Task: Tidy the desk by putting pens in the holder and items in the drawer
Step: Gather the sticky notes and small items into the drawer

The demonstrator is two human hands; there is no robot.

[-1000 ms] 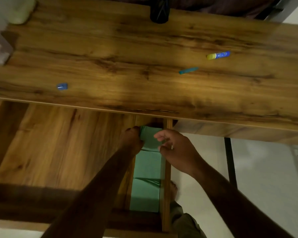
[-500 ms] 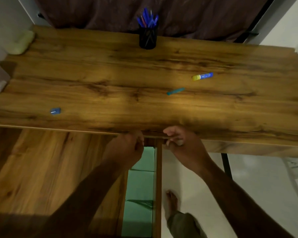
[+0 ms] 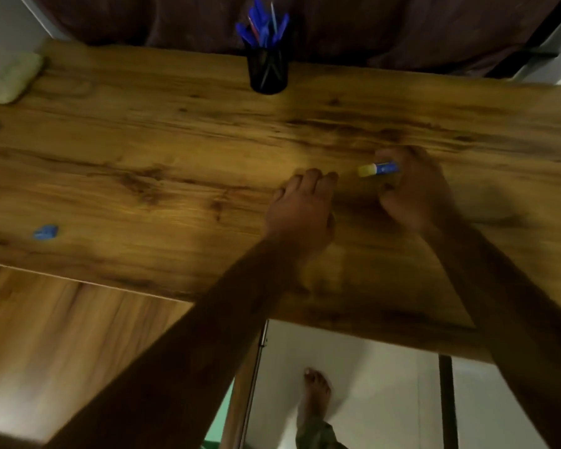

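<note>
The glue stick [image 3: 378, 169] lies mid-desk with my right hand [image 3: 412, 189] now closing around it; my left hand [image 3: 300, 205], up from the drawer, lies palm-down and loose beside it. Pickup has begun; drawer next.

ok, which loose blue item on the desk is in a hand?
The yellow-capped blue stick, gripped by the right hand. The small blue piece lies untouched at the far left.

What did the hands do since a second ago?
Both hands left the drawer and went up onto the desk. The right hand closed around the glue stick; the left hand covers where the teal pen lay. The blue cap and pen holder stayed put.
</note>
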